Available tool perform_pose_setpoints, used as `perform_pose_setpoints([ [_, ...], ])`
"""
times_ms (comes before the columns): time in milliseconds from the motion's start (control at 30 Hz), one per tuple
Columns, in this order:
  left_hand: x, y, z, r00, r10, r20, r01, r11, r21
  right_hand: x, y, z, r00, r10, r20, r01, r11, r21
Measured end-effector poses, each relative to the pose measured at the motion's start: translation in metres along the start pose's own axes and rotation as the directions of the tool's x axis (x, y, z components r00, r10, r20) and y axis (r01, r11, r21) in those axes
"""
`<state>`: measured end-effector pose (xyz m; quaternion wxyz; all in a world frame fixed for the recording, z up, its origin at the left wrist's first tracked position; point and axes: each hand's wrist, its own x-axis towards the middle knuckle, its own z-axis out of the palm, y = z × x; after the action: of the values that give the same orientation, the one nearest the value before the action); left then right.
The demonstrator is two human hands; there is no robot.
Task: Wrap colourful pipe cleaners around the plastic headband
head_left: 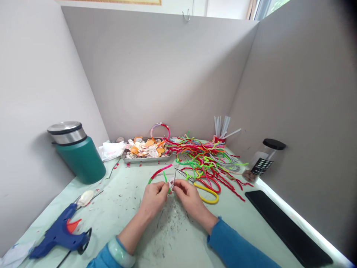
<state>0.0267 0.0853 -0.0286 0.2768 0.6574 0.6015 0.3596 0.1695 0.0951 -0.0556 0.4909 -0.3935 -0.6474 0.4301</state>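
Observation:
Between the fingertips of my left hand [153, 198] is a curved yarn-wrapped band [160, 172], coloured pink, red and green. A loose bright green yarn end [165, 176] sticks up from the same pinch. My right hand [190, 198] is closed beside it, its thumb and fingertips pinching a thin pale strand [174, 177]. Whether this strand belongs to the band is hidden by the fingers. Scissors [209, 200] with one yellow and one red handle lie just beyond my right hand, partly under loose yarn.
Tangled coloured yarn [208, 156] spreads behind the scissors. A metal tray [147, 160] holds discs and a finished-looking ring [169, 131] stands by it. Left are a green flask [83, 160] and blue glue gun [60, 230]; right, a jar [263, 160], black slab [284, 227] and glue sticks [223, 126].

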Motion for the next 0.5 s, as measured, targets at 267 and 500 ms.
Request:
perform_pose_setpoints([
  [267,0.0022,-0.0020,0.0000,0.975,-0.104,0.196,0.138,0.976,-0.169,-0.0019,-0.0051,0.0019,0.964,0.183,0.194,-0.248,0.880,0.405],
  [500,0.0027,-0.0046,-0.0004,0.991,-0.046,0.124,0.074,0.972,-0.225,-0.0047,-0.0054,0.0038,0.994,-0.064,0.087,0.069,0.996,-0.049],
])
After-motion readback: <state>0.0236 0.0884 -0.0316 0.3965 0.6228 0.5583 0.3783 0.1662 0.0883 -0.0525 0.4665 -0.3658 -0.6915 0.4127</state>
